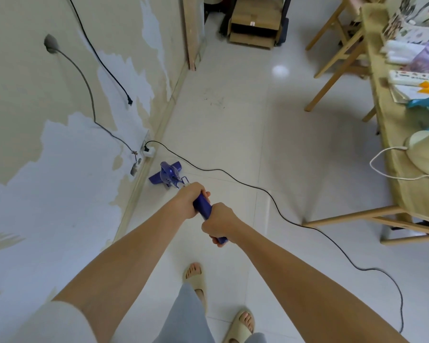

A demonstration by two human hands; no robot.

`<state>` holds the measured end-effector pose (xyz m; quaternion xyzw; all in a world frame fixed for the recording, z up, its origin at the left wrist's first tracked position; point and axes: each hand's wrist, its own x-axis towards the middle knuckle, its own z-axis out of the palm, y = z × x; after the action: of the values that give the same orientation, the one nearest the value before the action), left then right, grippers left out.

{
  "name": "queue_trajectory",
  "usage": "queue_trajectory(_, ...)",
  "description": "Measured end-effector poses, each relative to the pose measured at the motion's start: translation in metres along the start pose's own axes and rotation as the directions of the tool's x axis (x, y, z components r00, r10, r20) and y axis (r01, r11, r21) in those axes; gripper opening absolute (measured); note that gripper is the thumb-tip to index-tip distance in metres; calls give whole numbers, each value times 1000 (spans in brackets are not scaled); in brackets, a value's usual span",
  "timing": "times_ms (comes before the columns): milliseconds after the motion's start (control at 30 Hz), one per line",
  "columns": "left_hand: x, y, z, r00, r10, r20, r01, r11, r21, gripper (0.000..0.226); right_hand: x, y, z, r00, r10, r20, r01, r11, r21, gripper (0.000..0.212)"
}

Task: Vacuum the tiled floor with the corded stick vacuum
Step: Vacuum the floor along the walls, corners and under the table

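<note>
1. While both hands grip the blue-purple plastic stick vacuum (183,194), its wide flat floor head (162,173) sits on the glossy white tiled floor (233,144) at the left, just beside the pale skirting board (144,174) under the peeling cream wall (47,120).
2. Near the floor head, the vacuum's thin black power cord (258,188) leaves a white wall socket (148,151) low on the wall, then snakes rightward across the tiles and loops back down the right edge of the view.
3. Further up the handle, the left hand (190,200) has its fingers wrapped round the blue shaft; the right hand (218,224) sits just nearer, its fingers curled round the handle end.
4. To do this stroke well, I would keep the head flat on the tiles and run it along the skirting in slow, overlapping passes, since the wall edge is likely where dust gathers.
5. A faint dark scuff or scatter of debris (214,100) lies on the far tiles; working toward it next seems sensible.
6. The cord needs watching: it crosses the floor right of the vacuum, so the head should push away from it, and the sandalled feet (196,276) should stay clear of the loop.
7. At the far right, the light wooden worktop (386,125) and its legs narrow the lane, so strokes there should be short.
8. The vacuum looks light, with a bulbous motor body just above the head.
</note>
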<state>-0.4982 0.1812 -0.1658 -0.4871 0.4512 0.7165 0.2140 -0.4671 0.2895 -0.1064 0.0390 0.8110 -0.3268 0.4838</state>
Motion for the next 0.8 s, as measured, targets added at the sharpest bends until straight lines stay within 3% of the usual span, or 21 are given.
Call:
queue_trajectory(333,-60,-48,48,994,-36,107,32,999,41,7,-75,49,-23,999,35,-23,-33,998,61,25)
queue_trajectory(600,-108,-118,94,980,-90,177,50,974,221,9,-143,123,-21,996,79,-31,-69,966,249,21)
queue_trajectory(800,-107,-128,103,980,-99,173,44,954,297,7,-137,141,-13,995,69,-68,-42,939,341,36)
